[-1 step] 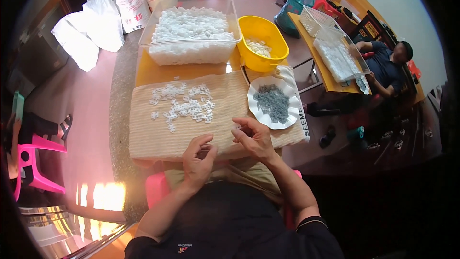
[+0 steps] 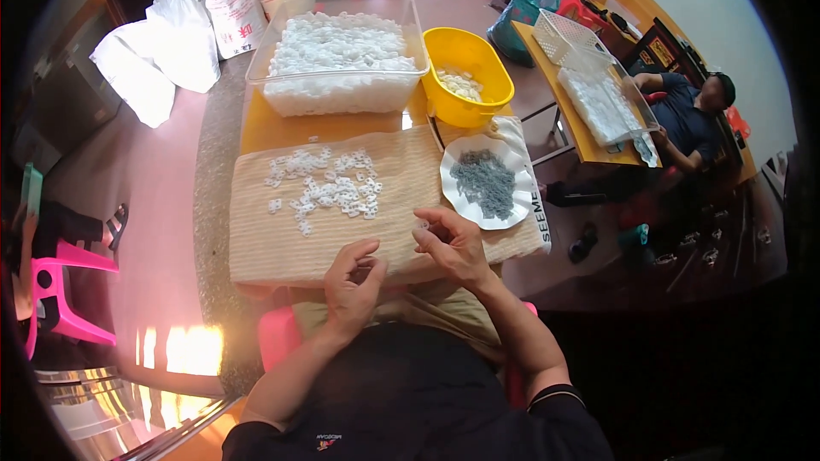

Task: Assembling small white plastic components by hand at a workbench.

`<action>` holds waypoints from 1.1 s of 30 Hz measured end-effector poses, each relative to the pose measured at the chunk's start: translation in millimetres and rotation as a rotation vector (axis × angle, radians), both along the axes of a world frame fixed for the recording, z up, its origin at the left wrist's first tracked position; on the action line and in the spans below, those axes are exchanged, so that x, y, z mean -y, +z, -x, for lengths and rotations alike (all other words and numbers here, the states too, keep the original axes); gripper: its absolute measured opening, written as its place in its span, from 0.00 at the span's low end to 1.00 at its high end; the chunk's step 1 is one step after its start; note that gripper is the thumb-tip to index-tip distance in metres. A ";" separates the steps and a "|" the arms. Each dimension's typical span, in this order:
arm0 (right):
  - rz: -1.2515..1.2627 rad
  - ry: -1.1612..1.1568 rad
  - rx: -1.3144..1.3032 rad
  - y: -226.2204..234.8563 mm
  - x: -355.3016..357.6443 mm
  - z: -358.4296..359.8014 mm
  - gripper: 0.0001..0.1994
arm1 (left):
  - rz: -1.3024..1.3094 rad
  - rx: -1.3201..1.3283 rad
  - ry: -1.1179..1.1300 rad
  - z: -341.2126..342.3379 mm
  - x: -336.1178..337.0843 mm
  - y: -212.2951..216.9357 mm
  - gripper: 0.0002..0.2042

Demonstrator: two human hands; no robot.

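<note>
Both hands sit at the near edge of the beige ribbed mat [image 2: 342, 239] on the bench [image 2: 256, 132]: the right hand [image 2: 453, 243] has its grip pinched on a small white plastic piece [image 2: 420, 224], while the left hand [image 2: 354, 277] curls its fingers inward, and whether it holds anything I cannot tell. Just beyond lies a scatter of white pieces [image 2: 329, 188], with a white plate of grey parts [image 2: 485, 181] to the right. Farther back stand a clear tub of white parts [image 2: 337, 55] and a yellow bowl [image 2: 465, 77].
</note>
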State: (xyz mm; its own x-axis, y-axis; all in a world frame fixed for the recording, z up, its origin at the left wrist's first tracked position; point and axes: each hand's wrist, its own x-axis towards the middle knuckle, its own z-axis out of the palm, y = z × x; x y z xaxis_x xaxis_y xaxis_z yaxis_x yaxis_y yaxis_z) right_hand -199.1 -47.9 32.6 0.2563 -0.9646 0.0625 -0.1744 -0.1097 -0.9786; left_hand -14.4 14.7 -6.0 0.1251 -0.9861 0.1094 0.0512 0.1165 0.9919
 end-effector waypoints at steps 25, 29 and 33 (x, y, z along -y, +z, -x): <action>0.537 -0.277 -0.148 67.2 42.5 55.0 0.11 | 0.003 -0.066 -0.038 -0.4 0.7 1.9 0.11; 0.655 -0.287 -0.156 72.8 53.4 54.7 0.10 | 0.008 -0.040 -0.036 -2.4 3.2 1.4 0.11; 0.738 -0.308 -0.196 77.7 59.1 52.8 0.09 | -0.006 -0.062 -0.035 -3.8 4.5 3.2 0.11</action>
